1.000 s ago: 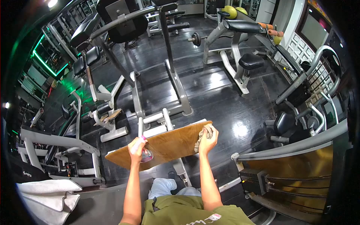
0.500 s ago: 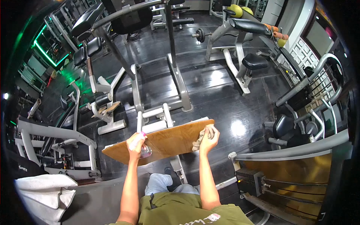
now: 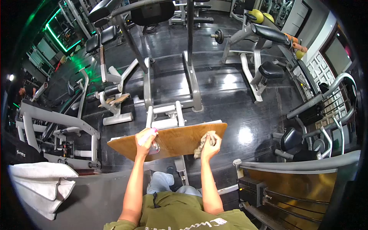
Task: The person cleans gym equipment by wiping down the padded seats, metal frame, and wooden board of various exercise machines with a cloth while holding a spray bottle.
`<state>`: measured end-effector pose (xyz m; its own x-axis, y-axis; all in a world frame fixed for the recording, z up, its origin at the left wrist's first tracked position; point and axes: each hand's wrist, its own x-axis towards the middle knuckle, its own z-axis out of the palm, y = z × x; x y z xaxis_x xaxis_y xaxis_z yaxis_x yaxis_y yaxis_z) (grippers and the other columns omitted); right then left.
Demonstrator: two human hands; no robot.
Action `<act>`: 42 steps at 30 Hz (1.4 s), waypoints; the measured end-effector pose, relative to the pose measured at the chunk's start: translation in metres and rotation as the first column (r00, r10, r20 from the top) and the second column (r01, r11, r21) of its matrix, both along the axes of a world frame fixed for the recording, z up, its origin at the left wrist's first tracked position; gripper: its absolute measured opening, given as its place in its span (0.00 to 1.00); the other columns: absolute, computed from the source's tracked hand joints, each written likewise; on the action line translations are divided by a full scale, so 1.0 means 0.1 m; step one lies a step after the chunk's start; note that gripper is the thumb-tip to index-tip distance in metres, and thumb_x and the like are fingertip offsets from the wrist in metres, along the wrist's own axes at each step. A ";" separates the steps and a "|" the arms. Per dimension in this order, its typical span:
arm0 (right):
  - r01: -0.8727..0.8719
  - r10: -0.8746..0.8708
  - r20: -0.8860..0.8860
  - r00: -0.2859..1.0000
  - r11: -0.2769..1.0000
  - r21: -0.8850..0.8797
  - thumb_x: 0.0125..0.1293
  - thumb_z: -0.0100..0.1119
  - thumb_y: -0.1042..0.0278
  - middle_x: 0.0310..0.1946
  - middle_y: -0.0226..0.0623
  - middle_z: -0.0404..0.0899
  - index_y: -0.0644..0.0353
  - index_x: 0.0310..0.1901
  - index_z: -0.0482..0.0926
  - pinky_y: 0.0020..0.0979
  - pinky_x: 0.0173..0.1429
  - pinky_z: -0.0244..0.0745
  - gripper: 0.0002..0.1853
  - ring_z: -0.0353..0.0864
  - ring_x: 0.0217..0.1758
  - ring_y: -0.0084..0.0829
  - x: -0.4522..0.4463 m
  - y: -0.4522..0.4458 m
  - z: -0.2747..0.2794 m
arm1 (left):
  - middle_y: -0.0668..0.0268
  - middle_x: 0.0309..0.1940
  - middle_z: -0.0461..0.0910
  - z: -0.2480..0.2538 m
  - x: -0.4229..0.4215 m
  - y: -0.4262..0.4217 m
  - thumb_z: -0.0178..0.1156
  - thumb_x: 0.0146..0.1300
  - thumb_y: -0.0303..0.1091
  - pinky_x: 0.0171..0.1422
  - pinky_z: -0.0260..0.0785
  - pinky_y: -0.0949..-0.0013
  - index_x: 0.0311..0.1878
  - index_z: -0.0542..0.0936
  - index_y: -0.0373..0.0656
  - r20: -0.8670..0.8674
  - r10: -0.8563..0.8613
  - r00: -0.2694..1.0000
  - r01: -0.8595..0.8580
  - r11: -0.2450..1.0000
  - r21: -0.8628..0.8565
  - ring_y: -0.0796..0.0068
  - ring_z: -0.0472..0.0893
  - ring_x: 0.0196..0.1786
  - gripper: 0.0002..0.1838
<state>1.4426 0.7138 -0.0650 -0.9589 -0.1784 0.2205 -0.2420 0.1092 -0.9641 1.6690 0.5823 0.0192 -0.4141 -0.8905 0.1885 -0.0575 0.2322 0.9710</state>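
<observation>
A brown wooden board (image 3: pixel 176 140) lies tilted in front of me, on the frame of a gym machine. My left hand (image 3: pixel 145 141) is closed around a clear spray bottle (image 3: pixel 154 148) with a pink and white top, over the left part of the board. Over the right part, my right hand (image 3: pixel 210 147) grips a crumpled beige cloth (image 3: pixel 201 147), which hangs down from the fingers against the board's surface.
Grey machine frames (image 3: pixel 193 88) rise ahead. A leg machine with a black seat (image 3: pixel 271 70) stands right of them. A white towel (image 3: pixel 42 184) hangs at lower left. At lower right is a weight stack (image 3: pixel 251 191) beside a curved grey rail (image 3: pixel 299 165).
My right hand and the cloth have moved slightly down and inward from the board's right edge. The view has shifted, so the machines appear further right.
</observation>
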 end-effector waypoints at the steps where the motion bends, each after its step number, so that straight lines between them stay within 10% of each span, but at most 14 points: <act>1: -0.012 0.012 -0.012 1.000 1.000 0.016 0.58 0.70 0.75 0.41 0.41 0.82 0.66 0.41 0.81 0.38 0.56 0.74 0.11 0.82 0.48 0.39 0.07 0.02 -0.15 | 0.64 0.29 0.81 -0.03 0.00 -0.02 0.62 0.63 0.33 0.22 0.62 0.77 0.35 0.84 0.31 -0.013 -0.011 1.000 0.011 1.000 0.003 0.80 0.77 0.17 0.11; 11: 0.006 0.033 0.288 0.957 0.991 -0.133 0.60 0.69 0.74 0.39 0.39 0.85 0.65 0.40 0.82 0.37 0.53 0.76 0.08 0.83 0.43 0.35 -0.16 0.04 -0.10 | 0.61 0.32 0.84 0.04 0.02 -0.01 0.61 0.61 0.26 0.25 0.68 0.76 0.36 0.85 0.31 -0.023 -0.028 0.999 0.028 0.999 0.035 0.80 0.78 0.19 0.08; 18: -0.178 0.184 -0.106 0.977 0.982 0.064 0.53 0.73 0.76 0.41 0.41 0.82 0.63 0.40 0.82 0.39 0.52 0.76 0.12 0.83 0.46 0.41 0.17 0.06 -0.10 | 0.60 0.32 0.84 -0.05 0.03 -0.03 0.61 0.60 0.31 0.24 0.69 0.76 0.35 0.82 0.30 -0.002 -0.033 0.999 0.033 0.999 0.024 0.79 0.78 0.19 0.11; 27: -0.093 0.081 0.108 0.991 0.990 0.105 0.56 0.70 0.75 0.39 0.40 0.82 0.65 0.39 0.81 0.38 0.52 0.75 0.10 0.82 0.43 0.39 0.03 0.10 -0.05 | 0.61 0.32 0.83 0.01 0.01 0.00 0.62 0.62 0.25 0.25 0.68 0.76 0.37 0.85 0.30 -0.015 -0.005 1.000 0.005 1.000 0.028 0.81 0.77 0.19 0.07; 35: -0.224 0.235 -0.168 0.957 0.971 0.082 0.55 0.72 0.77 0.42 0.44 0.81 0.62 0.40 0.80 0.39 0.52 0.76 0.12 0.82 0.46 0.45 0.47 0.04 -0.28 | 0.62 0.33 0.84 0.04 0.00 0.03 0.63 0.63 0.25 0.25 0.67 0.77 0.38 0.85 0.31 -0.044 -0.031 0.999 0.031 1.000 -0.005 0.83 0.76 0.21 0.07; 42: -0.037 0.024 0.081 0.996 0.987 0.154 0.59 0.67 0.76 0.40 0.41 0.79 0.65 0.41 0.79 0.38 0.55 0.73 0.09 0.80 0.46 0.42 0.46 0.02 -0.26 | 0.62 0.36 0.85 0.01 0.00 0.02 0.63 0.62 0.24 0.26 0.69 0.77 0.41 0.86 0.32 -0.027 -0.067 0.997 0.066 0.997 -0.035 0.82 0.78 0.23 0.07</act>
